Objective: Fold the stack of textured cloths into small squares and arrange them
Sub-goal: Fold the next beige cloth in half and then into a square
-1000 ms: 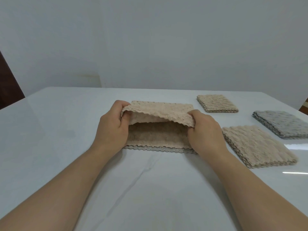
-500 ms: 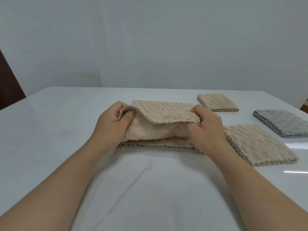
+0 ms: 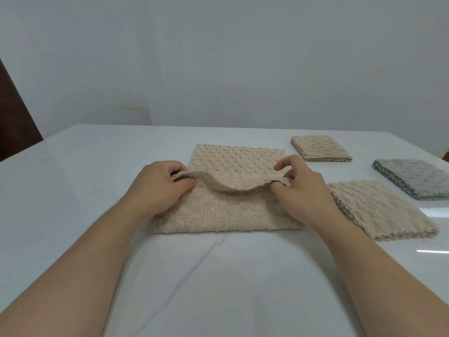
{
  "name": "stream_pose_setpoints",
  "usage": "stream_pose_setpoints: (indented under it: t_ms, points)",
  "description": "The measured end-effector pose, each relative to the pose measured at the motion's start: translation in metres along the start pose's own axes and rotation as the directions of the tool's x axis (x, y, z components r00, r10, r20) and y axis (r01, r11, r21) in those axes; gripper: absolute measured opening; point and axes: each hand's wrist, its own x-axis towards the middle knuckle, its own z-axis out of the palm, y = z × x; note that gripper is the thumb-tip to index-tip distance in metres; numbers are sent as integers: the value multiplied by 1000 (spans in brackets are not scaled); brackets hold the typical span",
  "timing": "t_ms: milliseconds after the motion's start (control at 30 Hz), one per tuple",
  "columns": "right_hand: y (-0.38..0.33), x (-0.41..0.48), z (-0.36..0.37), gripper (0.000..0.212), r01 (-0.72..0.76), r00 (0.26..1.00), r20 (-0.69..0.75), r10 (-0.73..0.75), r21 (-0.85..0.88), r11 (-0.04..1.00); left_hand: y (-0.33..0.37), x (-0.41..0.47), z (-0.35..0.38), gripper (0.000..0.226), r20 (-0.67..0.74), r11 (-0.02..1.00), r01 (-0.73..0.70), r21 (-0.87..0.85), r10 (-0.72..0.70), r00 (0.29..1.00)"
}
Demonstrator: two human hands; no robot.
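A beige textured cloth [image 3: 226,210] lies across the middle of the white table [image 3: 73,166]. Its far edge is lifted and drawn over toward me, sagging in the middle. My left hand [image 3: 158,188] pinches that edge at its left corner. My right hand [image 3: 301,188] pinches it at the right corner. Behind the lifted edge, a beige textured surface [image 3: 238,159] lies flat on the table. Whether it is the same cloth or another one underneath, I cannot tell.
A folded beige stack [image 3: 379,210] lies just right of my right hand. A smaller folded beige stack [image 3: 320,148] sits behind it, and a folded grey stack [image 3: 413,177] lies at the far right. A dark chair back [image 3: 14,122] stands at the left.
Both hands have pulled the cloth's lifted edge toward me, and the top layer now covers the near part. The textured surface behind has come into view.
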Motion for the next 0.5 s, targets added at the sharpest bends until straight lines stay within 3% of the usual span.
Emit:
stream_pose_setpoints:
  t_ms: [100,300,500]
  points:
    - [6,5,3,19,40,998,-43,-48,-171,985,-3,-1,2,8,-16,968,-63,244,69,997]
    - [23,17,18,27,210,977,19,-211,-229,950,-11,3,9,14,40,974,-2,227,-7,999]
    - [30,25,21,58,96,979,199,-43,-264,960,-14,4,11,31,52,987,31,156,-40,998]
